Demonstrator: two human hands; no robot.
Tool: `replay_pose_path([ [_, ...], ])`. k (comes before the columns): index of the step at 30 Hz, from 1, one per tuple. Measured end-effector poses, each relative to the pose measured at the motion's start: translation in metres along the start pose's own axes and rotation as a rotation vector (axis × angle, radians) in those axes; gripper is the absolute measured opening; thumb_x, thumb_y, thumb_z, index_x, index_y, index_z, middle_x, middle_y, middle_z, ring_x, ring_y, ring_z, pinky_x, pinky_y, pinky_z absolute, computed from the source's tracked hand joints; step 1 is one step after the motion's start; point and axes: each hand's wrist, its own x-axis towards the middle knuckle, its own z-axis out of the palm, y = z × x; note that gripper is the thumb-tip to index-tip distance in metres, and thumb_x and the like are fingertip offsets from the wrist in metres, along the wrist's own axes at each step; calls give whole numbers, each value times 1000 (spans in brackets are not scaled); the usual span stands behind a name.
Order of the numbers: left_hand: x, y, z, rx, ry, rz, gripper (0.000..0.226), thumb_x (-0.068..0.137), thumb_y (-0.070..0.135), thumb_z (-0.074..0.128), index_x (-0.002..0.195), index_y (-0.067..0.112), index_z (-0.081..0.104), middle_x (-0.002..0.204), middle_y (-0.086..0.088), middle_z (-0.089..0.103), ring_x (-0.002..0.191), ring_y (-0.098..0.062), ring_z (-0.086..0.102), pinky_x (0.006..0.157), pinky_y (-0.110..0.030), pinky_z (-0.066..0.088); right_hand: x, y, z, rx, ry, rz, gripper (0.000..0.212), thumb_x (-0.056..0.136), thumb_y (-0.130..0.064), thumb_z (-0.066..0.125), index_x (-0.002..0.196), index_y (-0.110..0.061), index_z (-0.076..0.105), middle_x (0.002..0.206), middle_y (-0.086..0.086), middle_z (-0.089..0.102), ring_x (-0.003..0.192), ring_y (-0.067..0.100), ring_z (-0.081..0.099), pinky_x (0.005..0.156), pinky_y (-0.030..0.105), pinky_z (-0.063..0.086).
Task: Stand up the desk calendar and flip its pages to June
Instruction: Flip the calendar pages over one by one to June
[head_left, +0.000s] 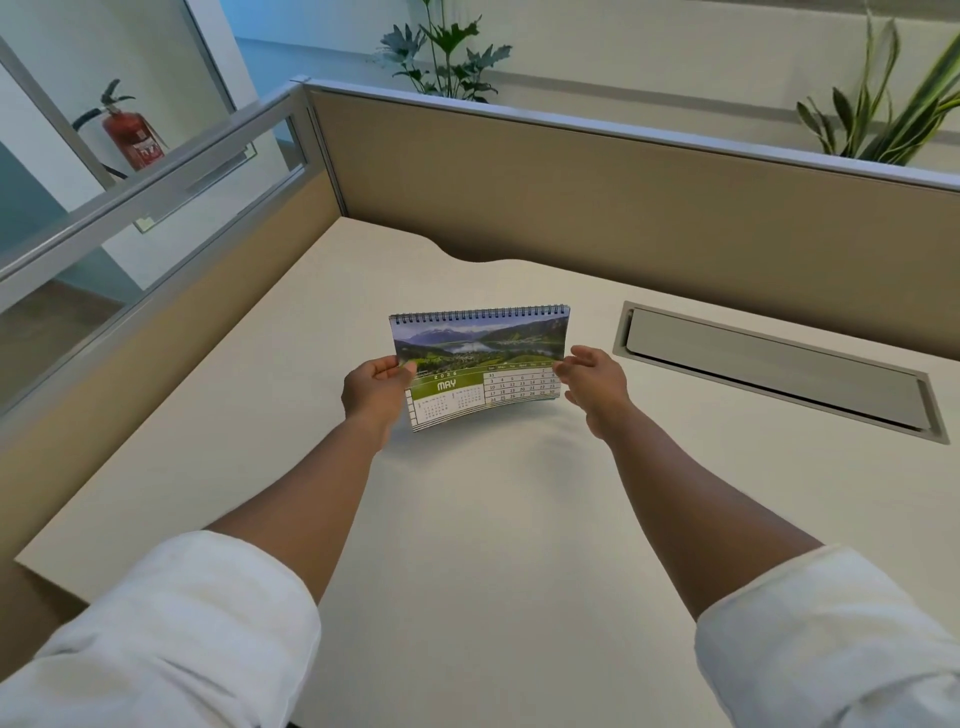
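Observation:
A spiral-bound desk calendar (480, 358) stands near the middle of the white desk (493, 519), binding at the top. Its front page shows a lake and mountain photo above a green band reading MAY with a date grid. My left hand (374, 392) pinches the calendar's lower left edge between thumb and fingers. Beside the right edge is my right hand (595, 384), fingers spread, fingertips at or just touching the page edge. The bottom of the calendar bows slightly and seems to rest on the desk.
A grey cable-tray flap (774, 366) is set into the desk at the right. Tan partition walls (571, 208) close the back and left sides. Plants (447, 47) rise behind the partition and a red fire extinguisher (130, 132) stands beyond the glass at left.

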Motion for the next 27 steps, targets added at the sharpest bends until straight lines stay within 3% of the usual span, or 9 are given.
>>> replay_pose_path([
  [3, 0, -3, -5, -61, -32, -14, 31, 85, 19, 76, 114, 11, 69, 107, -6, 73, 96, -21, 69, 87, -29, 54, -1, 2, -2, -19, -18, 3, 47, 92, -8, 64, 137, -7, 50, 127, 11, 62, 116, 27, 57, 99, 39, 48],
  [7, -1, -3, -10, -93, -41, -18, 22, 87, 18, 74, 107, 14, 67, 108, -10, 72, 98, -26, 71, 91, -39, 57, -3, 6, -2, -27, -13, -9, 46, 91, -8, 65, 135, -6, 51, 125, 11, 63, 106, 25, 58, 86, 33, 47],
  [10, -3, -2, -12, -63, -35, 7, 15, 89, 24, 72, 100, 17, 66, 105, -8, 72, 97, -24, 69, 85, -34, 56, -3, 9, -2, -28, 13, 1, 45, 91, -10, 66, 133, -6, 52, 125, 12, 63, 104, 25, 58, 84, 34, 47],
  [13, -8, 0, -14, -62, -51, 10, 10, 91, 29, 69, 95, 20, 68, 100, -4, 71, 89, -20, 63, 71, -26, 48, -2, 12, -3, -65, 47, 8, 43, 90, -16, 68, 131, -8, 55, 125, 13, 63, 106, 26, 59, 92, 38, 51],
  [16, -13, 2, -16, -71, -73, -19, 10, 93, 33, 65, 88, 25, 66, 99, -6, 72, 86, -21, 64, 68, -27, 48, -4, 14, -5, -65, 46, 8, 33, 92, -28, 64, 120, -11, 61, 119, 11, 66, 107, 27, 62, 93, 40, 53],
  [19, -17, 5, -19, -86, -118, -52, 15, 96, 34, 60, 92, 20, 67, 95, -8, 74, 82, -23, 70, 71, -30, 55, -9, 12, -7, 3, 34, 11, 28, 97, -42, 54, 98, -15, 62, 104, 8, 70, 88, 23, 67, 79, 36, 55],
  [21, -19, 7, -21, -102, -159, -68, 20, 96, 35, 59, 95, 17, 69, 95, -9, 75, 83, -26, 72, 73, -32, 57, -11, 10, -10, 63, 40, 27, 33, 96, -48, 52, 89, -18, 63, 97, 8, 73, 85, 25, 70, 83, 40, 56],
  [25, -21, 10, -27, -120, -212, -66, 33, 96, 41, 57, 104, 13, 72, 100, -11, 76, 91, -31, 73, 75, -35, 58, -16, 8, -16, 144, -31, 32, 31, 94, -44, 56, 97, -15, 67, 92, 8, 77, 88, 28, 73, 89, 41, 55],
  [27, -23, 12, -29, -166, -270, -62, 40, 96, 44, 55, 111, 12, 71, 103, -11, 76, 93, -29, 73, 72, -33, 57, -18, 7, -20, 239, -95, 31, 36, 93, -47, 55, 101, -14, 67, 93, 8, 76, 86, 27, 72, 85, 40, 54],
])
